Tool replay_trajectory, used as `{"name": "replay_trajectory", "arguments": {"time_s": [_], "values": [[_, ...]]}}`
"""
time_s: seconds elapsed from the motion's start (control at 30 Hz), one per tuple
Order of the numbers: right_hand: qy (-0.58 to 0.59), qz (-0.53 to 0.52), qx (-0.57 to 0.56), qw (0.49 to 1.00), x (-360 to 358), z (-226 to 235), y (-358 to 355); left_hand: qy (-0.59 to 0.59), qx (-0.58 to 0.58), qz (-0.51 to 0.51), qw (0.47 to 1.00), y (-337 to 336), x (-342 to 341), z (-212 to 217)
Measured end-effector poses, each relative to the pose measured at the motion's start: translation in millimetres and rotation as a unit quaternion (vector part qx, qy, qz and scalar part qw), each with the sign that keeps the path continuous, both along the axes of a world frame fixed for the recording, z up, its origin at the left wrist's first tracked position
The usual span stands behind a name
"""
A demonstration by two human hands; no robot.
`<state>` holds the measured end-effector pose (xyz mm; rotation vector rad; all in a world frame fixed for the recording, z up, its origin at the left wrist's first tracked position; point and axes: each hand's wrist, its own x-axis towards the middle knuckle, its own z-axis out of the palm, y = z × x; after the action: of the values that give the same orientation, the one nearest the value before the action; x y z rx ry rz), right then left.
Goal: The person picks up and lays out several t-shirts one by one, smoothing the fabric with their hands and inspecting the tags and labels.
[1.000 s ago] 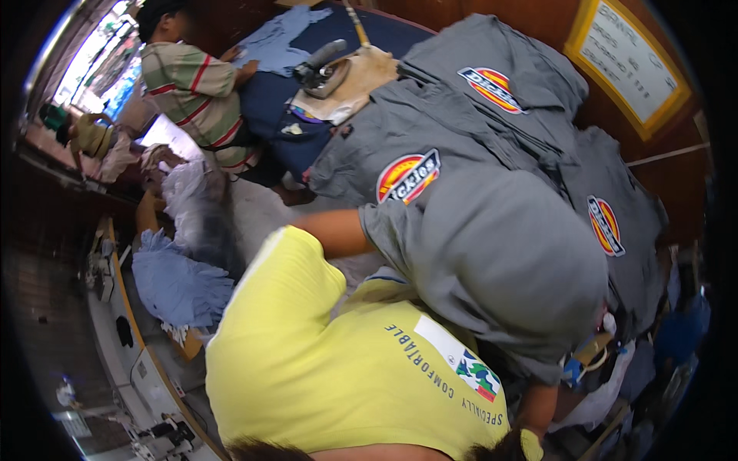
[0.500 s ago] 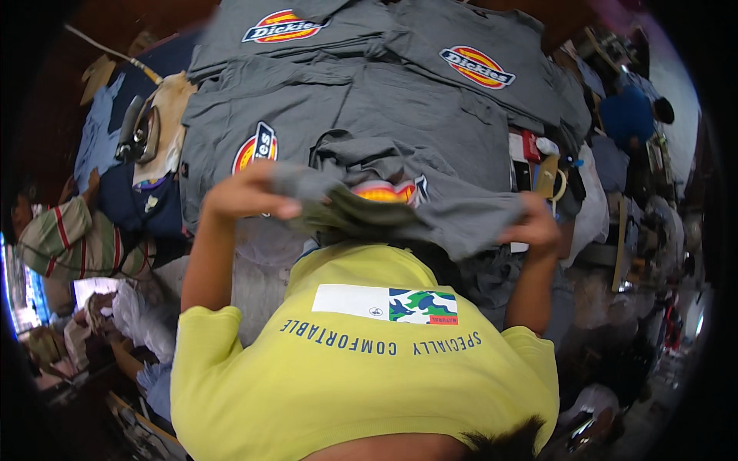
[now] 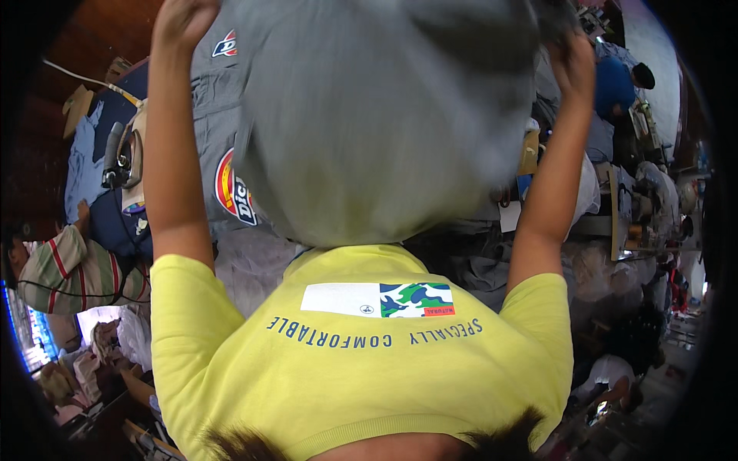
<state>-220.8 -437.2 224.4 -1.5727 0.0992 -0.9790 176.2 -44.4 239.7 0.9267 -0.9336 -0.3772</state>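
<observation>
Far to the left, a person in a striped shirt [image 3: 65,270] bends over by the edge of the table. Above that person a clothes iron [image 3: 123,154] sits on a dark blue pad [image 3: 100,123] with a blue cloth [image 3: 79,157] beside it.

Next comes the left hand [image 3: 183,21], held up high near the top of the picture. The arm goes straight up from the yellow sleeve, with the elbow only a little bent. The fingers are curled shut and pinch the top left corner of the big grey garment [image 3: 384,115].

The grey garment hangs in the air between both hands, spread wide like a sheet. It fills the middle of the picture and its bottom edge comes down just above the yellow T-shirt [image 3: 361,369]. It looks a bit blurry. Behind it, more grey garments with round patches [image 3: 234,188] lie flat on the table.

The right hand [image 3: 570,58] is up high too. That arm leans in a little toward the cloth. The hand is at the top right corner of the garment, but the fingers are blurred, so I cannot tell just how they are closed.

Far to the right, a person in a blue shirt [image 3: 615,84] is bent over a crowded work spot
</observation>
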Motion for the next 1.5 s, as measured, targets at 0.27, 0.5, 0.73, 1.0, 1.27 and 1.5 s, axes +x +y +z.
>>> {"name": "replay_trajectory", "arguments": {"time_s": [0.27, 0.5, 0.73, 1.0, 1.27, 1.5], "values": [[0.257, -0.070, -0.028, 0.963, 7.1, -133.1, 105.5, -0.094, 0.319, 0.107, 0.937, 0.6, -53.3, -160.9], [0.403, -0.018, -0.143, 0.904, -92.5, -222.1, 227.7, -0.310, 0.401, 0.044, 0.861, 118.0, -178.9, -219.0], [0.383, -0.093, -0.215, 0.893, -88.1, -233.3, 229.8, -0.336, 0.480, 0.051, 0.808, 132.1, -204.6, -211.1], [0.397, -0.316, -0.241, 0.827, -84.3, -202.4, 201.1, -0.019, 0.217, 0.078, 0.973, 111.5, -191.5, -178.1], [0.232, 0.036, -0.169, 0.957, 51.6, -65.8, 338.2, -0.269, 0.122, 0.196, 0.935, 53.5, -232.4, -118.3], [0.211, 0.085, -0.145, 0.963, 72.2, -39.7, 308.8, -0.004, 0.091, 0.181, 0.979, 14.3, -261.7, -179.4]]}}
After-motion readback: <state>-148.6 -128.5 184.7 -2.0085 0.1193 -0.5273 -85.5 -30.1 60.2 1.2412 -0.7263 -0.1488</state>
